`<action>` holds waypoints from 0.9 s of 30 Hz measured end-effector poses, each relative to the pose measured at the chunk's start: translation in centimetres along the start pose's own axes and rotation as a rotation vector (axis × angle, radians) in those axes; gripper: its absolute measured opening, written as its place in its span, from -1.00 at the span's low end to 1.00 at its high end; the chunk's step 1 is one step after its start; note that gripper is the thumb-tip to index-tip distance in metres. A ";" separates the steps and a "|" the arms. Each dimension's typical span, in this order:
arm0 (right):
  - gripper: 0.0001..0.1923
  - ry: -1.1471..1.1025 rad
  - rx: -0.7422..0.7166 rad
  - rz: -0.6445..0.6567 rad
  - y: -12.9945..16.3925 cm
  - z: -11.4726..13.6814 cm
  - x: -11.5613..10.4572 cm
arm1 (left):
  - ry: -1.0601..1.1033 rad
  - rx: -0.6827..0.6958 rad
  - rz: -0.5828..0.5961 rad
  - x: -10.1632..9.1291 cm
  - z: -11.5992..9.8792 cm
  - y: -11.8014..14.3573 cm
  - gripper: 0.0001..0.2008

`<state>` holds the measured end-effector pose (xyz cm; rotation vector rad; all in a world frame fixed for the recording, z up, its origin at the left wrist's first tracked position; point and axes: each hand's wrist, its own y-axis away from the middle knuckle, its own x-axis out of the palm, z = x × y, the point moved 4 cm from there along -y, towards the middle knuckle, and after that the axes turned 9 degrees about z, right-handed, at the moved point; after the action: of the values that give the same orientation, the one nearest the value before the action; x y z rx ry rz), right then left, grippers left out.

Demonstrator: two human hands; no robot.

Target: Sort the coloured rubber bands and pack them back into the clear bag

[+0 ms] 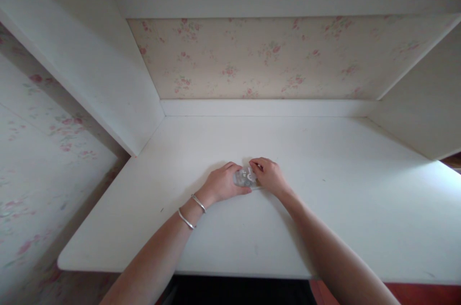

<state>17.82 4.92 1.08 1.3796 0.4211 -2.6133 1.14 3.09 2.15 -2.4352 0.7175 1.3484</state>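
Your left hand [221,184] and right hand [271,175] both grip the small clear plastic object [246,177] at mid-desk on the white wooden desk [324,199], so the handling looks barely begun.

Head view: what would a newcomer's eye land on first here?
Both hands meet mid-desk on a small clear plastic object: the left hand cups it, the right hand pinches its top. Two silver bangles ring the left wrist. Around them, the white desk and rose-print wallpaper behind.
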 end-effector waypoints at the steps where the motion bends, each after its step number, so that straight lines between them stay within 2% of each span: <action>1: -0.75 0.004 0.007 -0.013 0.0 0.0 0.1 | -0.001 0.002 -0.003 0.0 0.0 0.0 -0.37; 7: -0.73 0.092 0.030 -0.013 0.3 0.4 0.2 | -0.046 0.007 -0.003 -0.1 -0.3 0.2 -0.42; 12: -0.71 0.041 -0.030 -0.003 0.9 1.2 -1.1 | -0.028 -0.008 0.012 0.1 0.2 0.2 -0.36; 17: -0.54 0.032 -0.188 0.236 2.8 1.5 -1.7 | 0.045 0.046 0.031 0.1 0.6 0.2 -0.35; 19: -0.45 0.063 -0.202 0.304 3.7 1.0 -1.7 | 0.091 0.082 0.058 0.1 0.9 0.1 -0.51; 21: -0.41 0.093 -0.174 0.294 4.5 0.6 -1.7 | 0.118 0.094 0.075 0.2 1.2 0.1 -0.69; 22: -0.41 0.106 -0.150 0.265 4.8 0.5 -1.7 | 0.121 0.091 0.074 0.2 1.4 0.0 -0.72; 27: -0.46 0.132 -0.079 0.163 5.7 1.3 -1.9 | 0.078 0.068 0.050 0.2 1.5 0.0 -0.73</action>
<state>19.39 -0.88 2.34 1.4986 0.4059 -2.3605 0.20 3.71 1.21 -2.4430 0.8346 1.2314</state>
